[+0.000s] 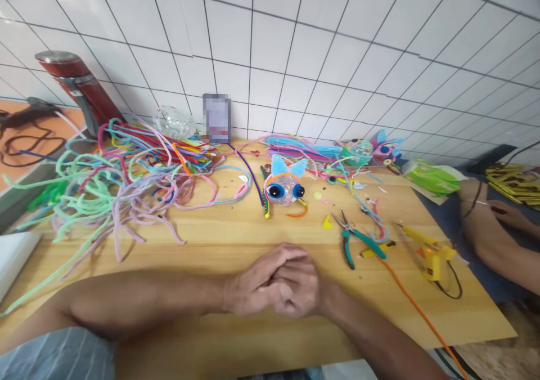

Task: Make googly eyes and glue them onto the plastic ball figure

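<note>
My left hand (255, 284) and my right hand (304, 284) are clasped together just above the front of the wooden table (219, 335). Fingers are folded over each other, and no object shows in either hand. Beyond them sits a small figure (283, 191) with a clear round body, blue pipe-cleaner ears and large blue-black eyes. Neither hand touches it. To the right lie needle-nose pliers (352, 239) with green handles, jaws spread, over a yellow utility knife (371, 250). Farther right is a yellow glue gun (434, 256), an orange light showing on it.
Loose pipe cleaners (126, 194) heap up on the left, below a red thermos (82, 93). A phone (216, 118) leans on the tiled wall. More pipe cleaners (304, 149) and a second figure (386, 146) line the back. An orange cord (415, 307) crosses the right side, near another person's arm (498, 245).
</note>
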